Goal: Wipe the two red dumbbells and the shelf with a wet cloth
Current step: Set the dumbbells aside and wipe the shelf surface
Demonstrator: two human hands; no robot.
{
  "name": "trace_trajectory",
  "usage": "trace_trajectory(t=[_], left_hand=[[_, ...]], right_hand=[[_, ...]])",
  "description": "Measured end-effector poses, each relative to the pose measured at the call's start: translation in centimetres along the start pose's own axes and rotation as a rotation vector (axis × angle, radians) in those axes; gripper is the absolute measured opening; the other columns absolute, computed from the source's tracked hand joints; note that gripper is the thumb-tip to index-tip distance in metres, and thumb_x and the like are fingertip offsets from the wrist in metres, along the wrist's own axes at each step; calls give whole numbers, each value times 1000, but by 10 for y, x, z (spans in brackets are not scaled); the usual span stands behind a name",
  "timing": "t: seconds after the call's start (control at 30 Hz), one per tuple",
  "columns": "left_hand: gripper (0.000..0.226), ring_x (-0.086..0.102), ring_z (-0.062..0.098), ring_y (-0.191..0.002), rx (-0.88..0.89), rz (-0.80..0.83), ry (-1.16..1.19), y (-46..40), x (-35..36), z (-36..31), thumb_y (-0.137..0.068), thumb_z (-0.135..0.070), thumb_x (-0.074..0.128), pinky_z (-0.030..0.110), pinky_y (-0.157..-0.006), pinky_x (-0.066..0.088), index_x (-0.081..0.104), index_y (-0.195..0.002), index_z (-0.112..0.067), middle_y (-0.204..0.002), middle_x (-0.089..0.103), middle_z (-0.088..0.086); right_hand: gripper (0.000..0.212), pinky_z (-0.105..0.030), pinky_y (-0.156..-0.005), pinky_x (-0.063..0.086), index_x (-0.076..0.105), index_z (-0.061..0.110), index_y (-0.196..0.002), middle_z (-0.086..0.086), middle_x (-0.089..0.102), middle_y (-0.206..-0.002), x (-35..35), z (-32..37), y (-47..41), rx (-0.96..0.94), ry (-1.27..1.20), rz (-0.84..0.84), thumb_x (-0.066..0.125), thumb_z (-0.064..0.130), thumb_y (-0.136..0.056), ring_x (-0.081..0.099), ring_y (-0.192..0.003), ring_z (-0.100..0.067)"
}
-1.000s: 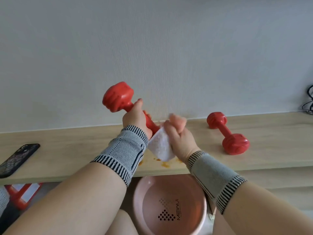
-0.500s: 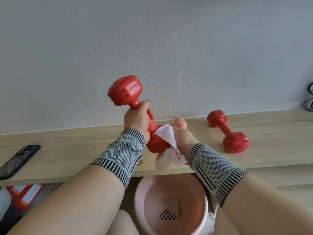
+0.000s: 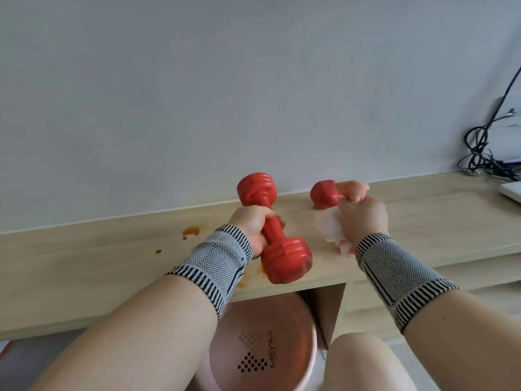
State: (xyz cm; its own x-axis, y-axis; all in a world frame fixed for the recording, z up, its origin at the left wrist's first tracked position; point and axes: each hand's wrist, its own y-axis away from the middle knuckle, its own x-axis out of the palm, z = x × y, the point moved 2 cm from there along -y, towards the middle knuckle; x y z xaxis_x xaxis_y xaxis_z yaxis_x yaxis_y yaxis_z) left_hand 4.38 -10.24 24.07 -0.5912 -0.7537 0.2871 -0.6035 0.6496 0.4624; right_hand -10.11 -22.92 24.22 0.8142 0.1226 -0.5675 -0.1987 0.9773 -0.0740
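Wall: plain pale grey behind your wooden shelf (image 3: 98, 258), which runs the full width of the view.
Dumbbells: two red ones. Your left hand (image 3: 249, 224) grips the first dumbbell (image 3: 275, 235) round its handle, tilted, near head over the shelf's front edge. The second dumbbell (image 3: 324, 197) sits further back near the wall, only one head showing.
Right hand: your right hand (image 3: 362, 214) reaches onto the second dumbbell, fingers curled over its handle; it is blurred, so the exact grip is unclear.
Cloth: one white cloth (image 3: 331, 225) bunched under that palm, lying on the shelf.
Stains: several orange spots (image 3: 190, 231) on the shelf left of your left hand, plus a smear at the front edge.
Wrist supports: two, one grey striped wrist support (image 3: 214, 262) on each forearm.
Basin: one pink basin (image 3: 290, 342) below the shelf, between your arms.
Cables: black cables (image 3: 479, 153) tangled at the far right.
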Motion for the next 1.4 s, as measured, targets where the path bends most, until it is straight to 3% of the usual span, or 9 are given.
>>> trace_trajectory(t=[0.13, 0.3, 0.43, 0.67, 0.83, 0.97, 1.1, 1.27, 1.4], left_hand=[[9, 59, 23, -69, -59, 46, -81, -36, 37, 16, -94, 5, 49, 39, -66, 48, 53, -91, -2, -73, 55, 12], [13, 63, 25, -72, -93, 45, -149, -82, 63, 32, -94, -1, 56, 41, -65, 53, 54, -107, -1, -80, 60, 16], [11, 60, 20, -66, -153, 65, -198, -103, 76, 43, -97, -10, 55, 32, -53, 53, 55, -106, -3, -76, 61, 14], [12, 59, 21, -62, -127, 27, -286, -119, 88, 53, -89, -15, 68, 32, -57, 51, 61, -89, -5, -75, 62, 11], [47, 69, 30, -85, -2, -69, -436, -134, 98, 49, -64, -29, 84, 46, -86, 56, 64, -100, -6, -91, 69, 14], [47, 63, 30, -71, 4, -22, -476, -135, 120, 46, -58, -19, 69, 41, -72, 53, 65, -101, 0, -79, 64, 16], [25, 68, 31, -77, 4, -10, -602, -145, 128, 52, -71, -17, 77, 44, -83, 57, 68, -87, 0, -84, 70, 17], [54, 66, 28, -97, 95, -58, -774, -134, 135, 49, -77, -31, 80, 36, -92, 52, 60, -115, 1, -109, 67, 15], [63, 60, 24, -89, 137, -127, -943, -133, 137, 46, -79, -38, 78, 28, -75, 40, 53, -124, -2, -113, 64, 10]], right_hand=[[28, -29, -68, 44, 62, 22, -97, -6, 64, -92, -10, -13, -27, -168, 385, 84, 51, 43, -82, 58, -78, -28], [62, -29, -75, 47, 55, 29, -113, -3, 57, -109, -12, -37, -49, -176, 651, 321, 63, 65, -63, 59, -89, -22], [63, -28, -75, 55, 63, 35, -105, 6, 68, -94, -3, -47, -63, -124, 613, 421, 59, 70, -53, 64, -84, -16], [61, -32, -75, 57, 67, 28, -97, 2, 69, -85, -3, -60, -83, -82, 579, 360, 55, 66, -51, 66, -79, -20], [53, -32, -67, 59, 66, 30, -93, 4, 68, -77, -13, -67, -91, -43, 580, 313, 57, 64, -54, 66, -67, -19], [53, -33, -67, 59, 64, 31, -93, 5, 69, -77, -20, -76, -97, -39, 546, 261, 58, 65, -53, 67, -68, -19], [60, -33, -75, 56, 63, 28, -97, 3, 69, -84, -23, -82, -101, -52, 510, 237, 58, 67, -53, 66, -78, -20], [66, -33, -77, 56, 64, 28, -96, 5, 69, -83, -22, -84, -103, -43, 467, 251, 53, 68, -45, 66, -81, -19], [54, -30, -74, 53, 61, 26, -93, 3, 67, -84, -25, -83, -102, -47, 482, 276, 60, 65, -55, 64, -81, -20]])
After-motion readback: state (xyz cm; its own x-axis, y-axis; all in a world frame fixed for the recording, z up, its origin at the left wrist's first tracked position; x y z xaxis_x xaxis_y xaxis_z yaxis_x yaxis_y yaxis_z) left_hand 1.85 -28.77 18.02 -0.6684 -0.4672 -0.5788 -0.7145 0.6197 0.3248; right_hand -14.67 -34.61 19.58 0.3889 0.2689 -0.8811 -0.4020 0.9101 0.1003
